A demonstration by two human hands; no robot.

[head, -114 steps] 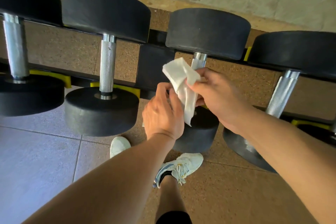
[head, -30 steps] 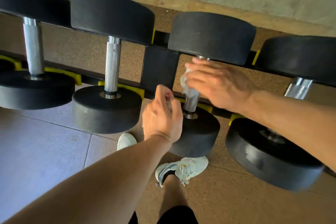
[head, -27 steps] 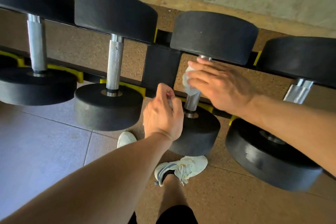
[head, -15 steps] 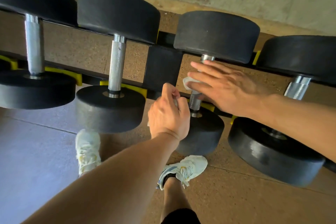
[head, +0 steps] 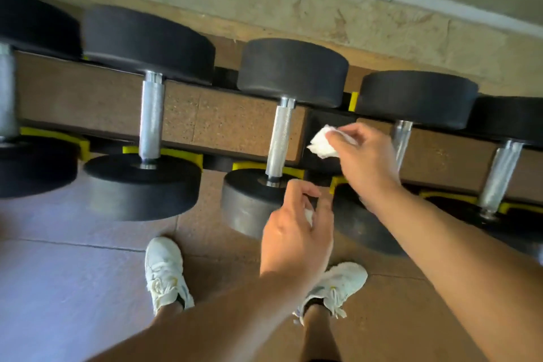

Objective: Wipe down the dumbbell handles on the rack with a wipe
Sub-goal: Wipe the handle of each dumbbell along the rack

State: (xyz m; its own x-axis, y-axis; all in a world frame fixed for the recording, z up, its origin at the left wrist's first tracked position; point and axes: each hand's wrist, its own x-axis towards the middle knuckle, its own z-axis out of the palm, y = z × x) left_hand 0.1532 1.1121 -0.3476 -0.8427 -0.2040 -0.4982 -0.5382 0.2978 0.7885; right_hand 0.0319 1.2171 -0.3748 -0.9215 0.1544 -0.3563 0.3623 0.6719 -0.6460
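- right hand (head: pixel 363 161) pinches a crumpled white wipe (head: pixel 322 143) at the fingertips; wipe hangs in air just right of the middle dumbbell handle (head: pixel 280 138), not touching it
- left hand (head: pixel 296 232) sits lower, in front of that dumbbell's near head (head: pixel 249 203); fingers loosely curled round a scrap of something white, can't tell what
- handles are bare knurled steel, each between two black heads, lying across the rack (head: pixel 244 126) with its yellow cradles
- judgement: wipe is light, soft and limp, and bunches easily; grip it as a wad in the fingertips, then wrap it round the bar so palm pressure does the work
- judgement: knurling will snag and shred thin paper; short strokes along the bar plus a twist
- judgement: dumbbells look heavy and stiff, shouldn't shift under wiping
- next handle to the right (head: pixel 400 141) is partly hidden behind the right hand
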